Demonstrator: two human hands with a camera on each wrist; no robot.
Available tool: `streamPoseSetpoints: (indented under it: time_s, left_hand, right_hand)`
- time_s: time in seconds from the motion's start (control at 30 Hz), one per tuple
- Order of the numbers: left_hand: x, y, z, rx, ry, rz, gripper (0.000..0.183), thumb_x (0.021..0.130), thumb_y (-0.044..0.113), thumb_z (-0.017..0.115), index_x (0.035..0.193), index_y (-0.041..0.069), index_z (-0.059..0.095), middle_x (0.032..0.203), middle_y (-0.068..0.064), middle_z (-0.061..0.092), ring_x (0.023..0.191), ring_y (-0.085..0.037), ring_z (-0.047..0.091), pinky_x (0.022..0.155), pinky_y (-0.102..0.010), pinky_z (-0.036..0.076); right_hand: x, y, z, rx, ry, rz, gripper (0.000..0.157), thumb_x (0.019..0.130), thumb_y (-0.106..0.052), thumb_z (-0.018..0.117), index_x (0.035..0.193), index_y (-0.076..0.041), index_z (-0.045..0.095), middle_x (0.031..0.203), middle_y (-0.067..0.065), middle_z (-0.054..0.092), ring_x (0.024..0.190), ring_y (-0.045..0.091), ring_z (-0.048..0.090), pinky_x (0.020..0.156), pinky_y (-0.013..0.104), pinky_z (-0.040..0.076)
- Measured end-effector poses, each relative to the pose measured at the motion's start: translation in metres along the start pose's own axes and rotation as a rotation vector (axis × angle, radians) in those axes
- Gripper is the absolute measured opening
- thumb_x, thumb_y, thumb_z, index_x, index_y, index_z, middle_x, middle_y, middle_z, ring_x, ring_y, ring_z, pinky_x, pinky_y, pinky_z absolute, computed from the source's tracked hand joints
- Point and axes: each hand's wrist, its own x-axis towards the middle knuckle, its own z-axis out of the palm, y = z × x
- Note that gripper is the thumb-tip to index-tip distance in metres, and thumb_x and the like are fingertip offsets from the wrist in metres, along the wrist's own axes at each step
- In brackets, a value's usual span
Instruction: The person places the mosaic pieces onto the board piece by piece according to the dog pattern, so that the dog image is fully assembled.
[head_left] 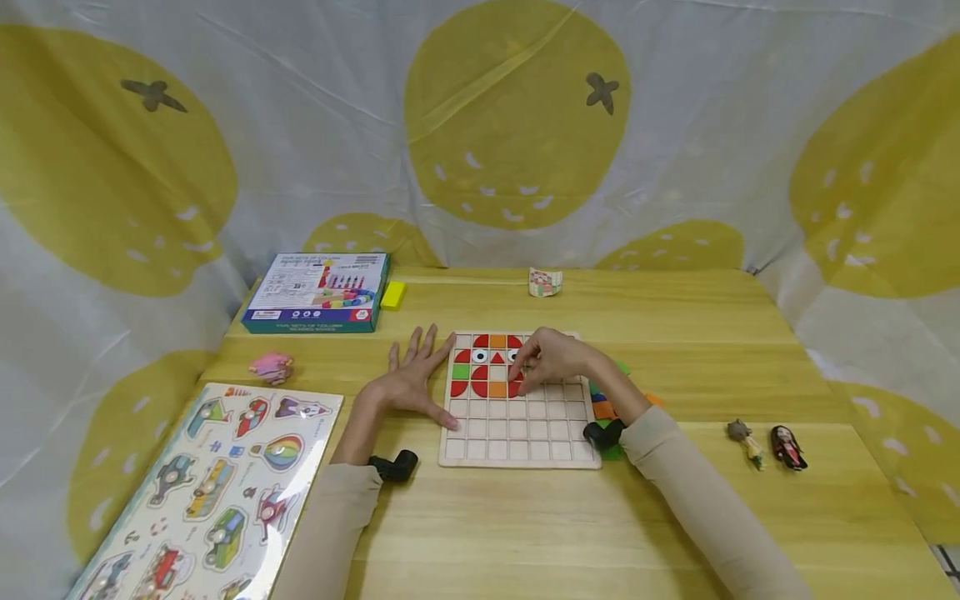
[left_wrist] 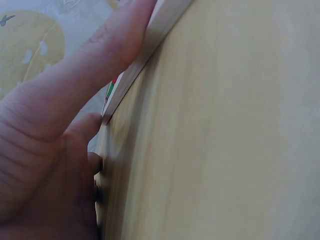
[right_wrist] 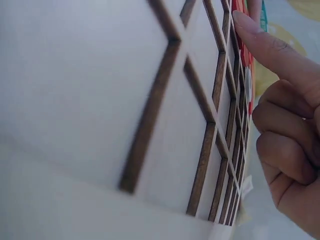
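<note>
A square wooden grid board (head_left: pixel 517 451) lies on the table, its upper left cells filled with red, orange, green and eye-patterned tiles. My left hand (head_left: pixel 411 382) spreads its fingers at the board's left side; thumb (left_wrist: pixel 107 55) and a fingertip touch that edge in the left wrist view. Over the upper middle cells, my right hand (head_left: pixel 557 358) pinches a red tile (head_left: pixel 514 389) between thumb and index finger, down at its cell. The right wrist view shows the right thumb (right_wrist: pixel 260 40) against red, other fingers curled; the hand hides some upper right cells.
Loose coloured tiles (head_left: pixel 602 408) lie right of the board, partly under my right forearm. A vehicle puzzle board (head_left: pixel 300 433), pink figure (head_left: pixel 272 367), box (head_left: pixel 315 292) and yellow block (head_left: pixel 393 295) stand left. A patterned card (head_left: pixel 545 282) is behind; two small figures (head_left: pixel 788 448) lie right.
</note>
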Motion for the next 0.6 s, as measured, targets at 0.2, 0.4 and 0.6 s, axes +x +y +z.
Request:
streamPoseSetpoints:
  time_s: [0.2, 0.4, 0.6]
  left_hand:
    - [0.0, 0.001, 0.0, -0.005, 0.008, 0.011, 0.141, 0.051, 0.069, 0.083, 0.156, 0.025, -0.001, 0.161, -0.016, -0.018, 0.148, -0.039, -0.021, 0.112, -0.069, -0.014]
    - [0.003, 0.002, 0.002, -0.015, -0.007, 0.017, 0.141, 0.052, 0.07, 0.082, 0.156, 0.026, -0.002, 0.161, -0.015, -0.02, 0.148, -0.038, -0.022, 0.112, -0.068, -0.016]
    - [0.002, 0.0, 0.001, -0.001, -0.003, 0.004, 0.14, 0.052, 0.07, 0.082, 0.156, 0.027, -0.003, 0.161, -0.013, -0.02, 0.148, -0.037, -0.022, 0.113, -0.068, -0.015]
  right_hand:
    - [-0.032, -0.004, -0.016, -0.036, 0.131, 0.018, 0.017, 0.081, -0.018, 0.078, 0.097, -0.013, 0.077, 0.058, -0.001, 0.04, 0.053, 0.01, 0.033, 0.054, 0.022, 0.033]
    - [-0.095, 0.015, -0.035, -0.008, 0.314, 0.125, 0.022, 0.083, -0.022, 0.076, 0.101, -0.01, 0.075, 0.056, -0.001, 0.034, 0.05, 0.009, 0.029, 0.05, 0.024, 0.032]
    - [-0.141, 0.043, -0.037, 0.027, 0.423, 0.225, 0.025, 0.085, -0.014, 0.074, 0.108, -0.006, 0.072, 0.058, -0.001, 0.033, 0.05, 0.008, 0.027, 0.048, 0.025, 0.03]
